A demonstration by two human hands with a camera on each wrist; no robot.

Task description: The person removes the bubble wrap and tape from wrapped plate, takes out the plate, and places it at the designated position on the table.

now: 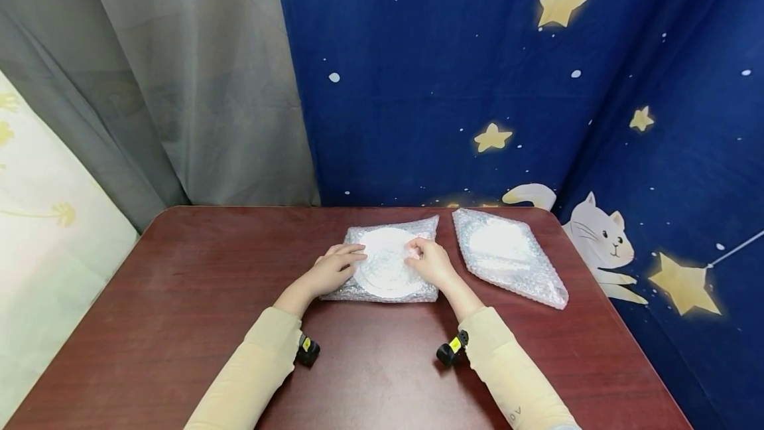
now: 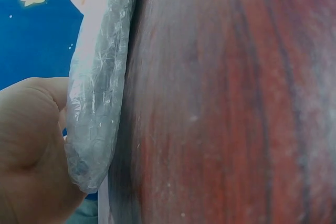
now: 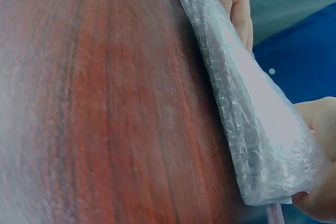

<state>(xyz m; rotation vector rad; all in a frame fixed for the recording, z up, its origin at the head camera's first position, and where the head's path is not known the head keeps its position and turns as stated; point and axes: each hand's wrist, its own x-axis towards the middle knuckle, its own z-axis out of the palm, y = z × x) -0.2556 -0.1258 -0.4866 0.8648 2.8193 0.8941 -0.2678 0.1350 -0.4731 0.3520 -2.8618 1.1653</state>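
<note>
A flat bubble-wrap packet (image 1: 343, 294) lies on the table, with a white round plate-like disc (image 1: 388, 264) showing in its middle. My left hand (image 1: 334, 271) rests on the packet's left side, fingers stretched toward the disc; its palm side (image 2: 31, 145) is beside the wrap (image 2: 100, 114) in the left wrist view. At the disc's right edge, my right hand (image 1: 432, 263) bends its thumb and forefinger together, pinching the film. In the right wrist view the right hand (image 3: 320, 156) is at the near end of the bubble wrap (image 3: 236, 114). What lies under its fingertips is hidden.
Another bubble-wrapped packet (image 1: 507, 251), with something white inside, lies to the right at a slant. The reddish-brown table (image 1: 239, 237) ends at the back against a grey curtain (image 1: 209, 118) and a blue star-patterned curtain (image 1: 418, 118).
</note>
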